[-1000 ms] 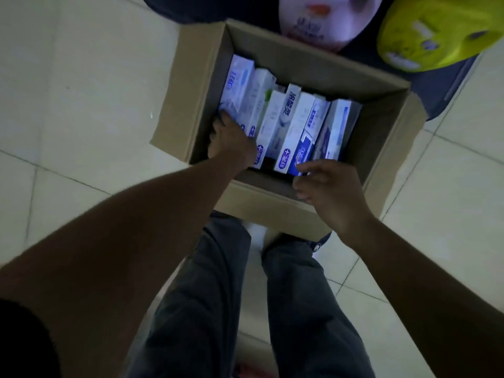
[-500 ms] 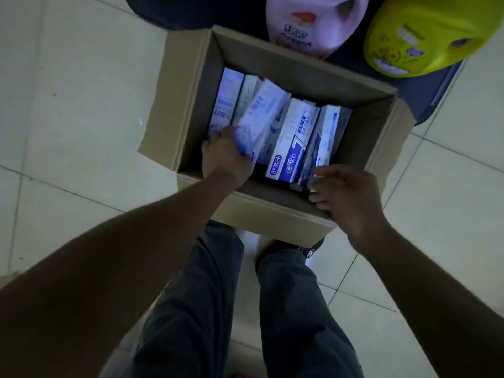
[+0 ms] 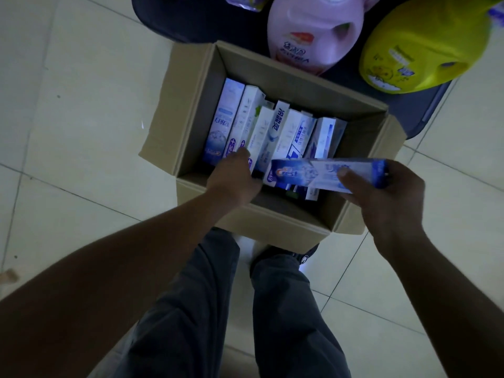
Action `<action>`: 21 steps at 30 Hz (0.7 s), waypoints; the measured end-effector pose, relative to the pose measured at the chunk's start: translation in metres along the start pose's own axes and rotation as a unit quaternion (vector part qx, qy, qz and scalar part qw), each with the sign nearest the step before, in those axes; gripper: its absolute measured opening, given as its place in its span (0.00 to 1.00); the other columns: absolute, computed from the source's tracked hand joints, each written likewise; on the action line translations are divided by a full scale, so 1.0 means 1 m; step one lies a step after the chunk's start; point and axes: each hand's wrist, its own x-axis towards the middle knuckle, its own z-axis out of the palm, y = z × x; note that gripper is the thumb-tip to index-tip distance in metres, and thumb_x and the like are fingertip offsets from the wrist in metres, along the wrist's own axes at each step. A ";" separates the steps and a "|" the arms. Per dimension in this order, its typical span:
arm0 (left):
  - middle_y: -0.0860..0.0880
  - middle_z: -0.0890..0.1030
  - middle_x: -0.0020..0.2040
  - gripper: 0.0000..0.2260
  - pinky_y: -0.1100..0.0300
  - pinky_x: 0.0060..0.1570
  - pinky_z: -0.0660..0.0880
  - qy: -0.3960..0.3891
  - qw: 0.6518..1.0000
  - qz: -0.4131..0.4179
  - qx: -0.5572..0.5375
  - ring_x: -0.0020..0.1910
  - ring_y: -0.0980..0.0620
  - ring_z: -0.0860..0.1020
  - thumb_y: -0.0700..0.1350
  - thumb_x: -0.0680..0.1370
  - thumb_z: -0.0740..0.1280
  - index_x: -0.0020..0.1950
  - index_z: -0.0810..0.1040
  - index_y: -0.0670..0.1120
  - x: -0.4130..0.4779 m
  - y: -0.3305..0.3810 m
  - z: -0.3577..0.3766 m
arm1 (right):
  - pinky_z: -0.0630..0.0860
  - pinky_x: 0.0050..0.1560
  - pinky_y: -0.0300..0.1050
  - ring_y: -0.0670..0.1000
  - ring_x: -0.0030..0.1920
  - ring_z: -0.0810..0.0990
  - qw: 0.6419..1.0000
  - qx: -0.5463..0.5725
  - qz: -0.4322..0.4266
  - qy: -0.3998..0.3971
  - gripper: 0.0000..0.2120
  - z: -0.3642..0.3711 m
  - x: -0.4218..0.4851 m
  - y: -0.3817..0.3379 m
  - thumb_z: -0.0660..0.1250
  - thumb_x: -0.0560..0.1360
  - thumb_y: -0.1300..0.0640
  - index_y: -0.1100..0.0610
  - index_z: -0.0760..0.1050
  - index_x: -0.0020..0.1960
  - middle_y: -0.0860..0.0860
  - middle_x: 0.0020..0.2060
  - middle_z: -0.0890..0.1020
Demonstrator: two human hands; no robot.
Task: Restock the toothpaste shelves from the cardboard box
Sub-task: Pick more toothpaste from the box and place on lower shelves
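Observation:
An open cardboard box (image 3: 188,110) stands on the tiled floor in front of my feet. Several blue-and-white toothpaste cartons (image 3: 226,118) stand packed on edge inside it. My right hand (image 3: 387,195) grips one toothpaste carton (image 3: 308,173) by its right end and holds it level above the box's near right corner. My left hand (image 3: 231,178) reaches into the box at the near ends of the cartons. Its thumb lies on a white carton (image 3: 261,140) and its fingers curl under that carton's near end.
A pink detergent jug (image 3: 313,31) and a yellow jug (image 3: 420,47) stand on a dark low shelf base (image 3: 207,20) just behind the box. My legs in grey trousers (image 3: 191,309) and a dark shoe (image 3: 305,257) are right below the box. Pale floor tiles lie on both sides.
My left hand lifted a carton out of the row, and that carton is now in my right hand. My left hand has gone back down to the cartons' near ends.

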 end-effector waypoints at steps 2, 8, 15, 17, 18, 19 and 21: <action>0.40 0.79 0.63 0.24 0.46 0.59 0.78 -0.020 0.997 -0.044 0.054 0.63 0.38 0.78 0.53 0.75 0.72 0.66 0.73 0.43 0.024 -0.002 0.004 | 0.84 0.51 0.60 0.57 0.47 0.87 0.998 0.054 0.006 0.036 0.10 -0.008 -0.004 0.011 0.79 0.72 0.56 0.57 0.81 0.51 0.57 0.45 0.87; 0.39 0.77 0.68 0.27 0.47 0.59 0.77 -0.054 0.975 -0.068 0.207 0.67 0.38 0.76 0.55 0.77 0.74 0.70 0.74 0.41 0.072 0.000 0.037 | 0.84 0.52 0.51 0.59 0.51 0.87 0.975 0.203 0.061 0.058 0.13 -0.016 -0.010 0.039 0.75 0.75 0.62 0.67 0.79 0.57 0.61 0.48 0.87; 0.40 0.77 0.68 0.23 0.45 0.57 0.77 0.004 0.974 -0.069 0.218 0.67 0.38 0.77 0.51 0.78 0.72 0.69 0.74 0.42 0.075 -0.004 0.037 | 0.84 0.50 0.49 0.58 0.50 0.88 0.973 0.205 0.080 0.062 0.09 -0.013 -0.017 0.050 0.75 0.74 0.62 0.63 0.81 0.53 0.58 0.47 0.87; 0.39 0.79 0.65 0.22 0.46 0.56 0.77 0.041 0.981 -0.053 0.180 0.64 0.36 0.78 0.55 0.78 0.70 0.65 0.75 0.43 0.052 -0.008 0.014 | 0.84 0.50 0.49 0.58 0.50 0.87 0.971 0.211 0.088 0.062 0.09 -0.014 -0.025 0.041 0.75 0.74 0.62 0.63 0.81 0.52 0.58 0.47 0.87; 0.38 0.81 0.61 0.20 0.46 0.55 0.77 0.058 0.986 -0.036 0.153 0.61 0.35 0.80 0.56 0.78 0.69 0.62 0.76 0.43 0.038 -0.011 0.001 | 0.84 0.49 0.49 0.58 0.50 0.87 0.971 0.214 0.089 0.059 0.09 -0.016 -0.030 0.033 0.75 0.74 0.62 0.63 0.81 0.52 0.58 0.47 0.87; 0.37 0.82 0.57 0.17 0.46 0.53 0.78 0.067 0.991 -0.017 0.114 0.57 0.34 0.81 0.54 0.78 0.68 0.58 0.77 0.42 0.021 -0.015 -0.012 | 0.84 0.48 0.48 0.59 0.50 0.87 0.971 0.215 0.088 0.055 0.09 -0.018 -0.037 0.023 0.76 0.73 0.61 0.63 0.81 0.52 0.58 0.47 0.87; 0.36 0.81 0.50 0.12 0.45 0.49 0.77 0.079 0.996 0.038 0.020 0.52 0.34 0.80 0.49 0.80 0.68 0.53 0.78 0.40 -0.017 -0.025 -0.038 | 0.84 0.47 0.48 0.59 0.50 0.87 0.972 0.217 0.076 0.046 0.12 -0.023 -0.050 -0.002 0.77 0.71 0.59 0.63 0.81 0.52 0.59 0.47 0.87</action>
